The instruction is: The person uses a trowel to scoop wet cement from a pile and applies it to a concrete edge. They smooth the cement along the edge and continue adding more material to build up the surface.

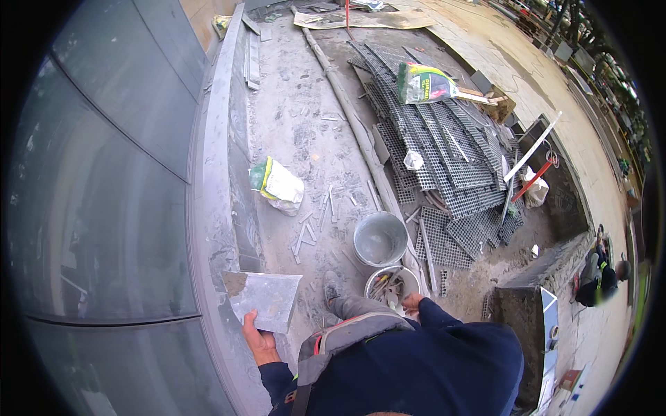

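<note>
My left hand [258, 340] is closed on the lower edge of a flat grey stone tile [267, 302], thumb on its face. The tile has a rough brown patch at its upper left corner and is held beside the low wall on the left. My right hand [413, 303] is at the right rim of a white bucket [414, 279], its fingers curled. What those fingers grip, if anything, cannot be made out. Several hand tools [388, 283] lie jumbled inside the bucket. Just beyond it stands a grey bucket [381, 238] with grey residue inside.
A white and green bag [281, 186] stands ahead, near thin offcut strips [305, 232]. Long pipe [347, 104] runs along the floor. Stacked black grid panels [451, 152] carry another bag [424, 83]. Glass panels [104, 201] line the left; another person [602, 277] is far right.
</note>
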Motion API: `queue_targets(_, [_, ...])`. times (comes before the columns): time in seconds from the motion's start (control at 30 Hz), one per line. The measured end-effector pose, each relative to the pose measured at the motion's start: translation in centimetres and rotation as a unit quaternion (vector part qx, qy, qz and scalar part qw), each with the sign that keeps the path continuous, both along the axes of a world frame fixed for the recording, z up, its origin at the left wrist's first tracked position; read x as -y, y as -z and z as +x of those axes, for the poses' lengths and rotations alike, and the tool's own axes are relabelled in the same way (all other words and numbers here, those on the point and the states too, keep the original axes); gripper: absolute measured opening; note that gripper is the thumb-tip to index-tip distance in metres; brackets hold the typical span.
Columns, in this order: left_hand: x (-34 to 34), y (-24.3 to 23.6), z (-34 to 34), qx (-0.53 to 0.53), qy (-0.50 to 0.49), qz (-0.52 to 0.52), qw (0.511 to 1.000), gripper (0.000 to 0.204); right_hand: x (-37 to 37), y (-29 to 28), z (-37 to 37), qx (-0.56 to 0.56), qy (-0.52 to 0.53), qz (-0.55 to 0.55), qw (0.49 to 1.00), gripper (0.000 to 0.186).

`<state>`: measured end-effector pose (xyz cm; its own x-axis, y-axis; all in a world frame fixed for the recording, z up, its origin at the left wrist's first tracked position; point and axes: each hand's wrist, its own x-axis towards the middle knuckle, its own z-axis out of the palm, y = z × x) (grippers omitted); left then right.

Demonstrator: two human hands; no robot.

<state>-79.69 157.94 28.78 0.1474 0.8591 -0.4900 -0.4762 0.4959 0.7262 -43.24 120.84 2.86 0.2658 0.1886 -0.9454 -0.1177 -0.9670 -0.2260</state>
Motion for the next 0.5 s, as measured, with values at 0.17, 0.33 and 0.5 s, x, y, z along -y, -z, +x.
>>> queue_targets(0.17, [-15.7, -3.1, 9.4, 0.025, 0.03, 0.023, 0.999, 0.052, -23.4, -12.7, 13.3, 0.186, 0.049, 0.305, 0.933, 0.037])
queue_targets(0.33, [-28.9, -3.0, 21.4, -0.018, 0.075, -0.033, 0.996, 0.052, -32.5, -17.5, 27.2, 0.25, 0.132, 0.346, 0.895, 0.039])
queue_targets(0.5, [-45.8, 1.2, 34.9, -0.132, 0.185, 0.002, 0.974, 0.047, -40.8, -11.0, 39.1, 0.3, 0.236, 0.273, 0.883, 0.037])
